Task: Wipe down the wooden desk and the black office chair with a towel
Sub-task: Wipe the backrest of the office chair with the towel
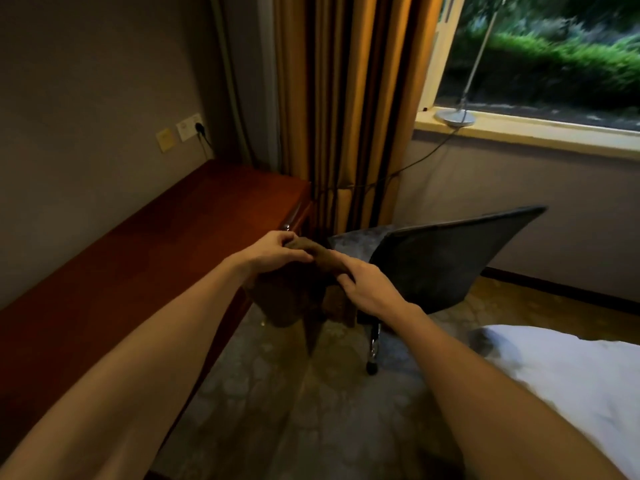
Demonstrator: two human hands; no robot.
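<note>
Long reddish wooden table (156,258) runs along the L wall. A metal drawer handle (286,226) shows at its far front corner. Wall socket (189,128) w/ a black plug sits above the far end. Floor (294,410) is pale patterned carpet. Gold-and-dark striped curtain (346,98) hangs in the corner. Window (554,64) to the R, green hedge outside, blurred. On the sill (536,133) stands a round metal lamp base (454,117), its cable dropping toward the curtain.

Black office chair (443,258) stands near the table's far end, its back toward us. One leg w/ a caster (372,355) shows below. Corner of a white bed (571,393) at lower R.

Brown towel (304,296) is up in the air btwn the table edge and the chair, hanging from both hands. Left hand (273,251) grips the top edge, fingers (291,240) curled over the cloth. Right hand (367,285) holds the other end, fingers clamped on a fold.

Towel & forearms cover part of the chair's seat and base. The table's near end runs out of view. Light is dim, so the towel's lower folds are hard to make out.
</note>
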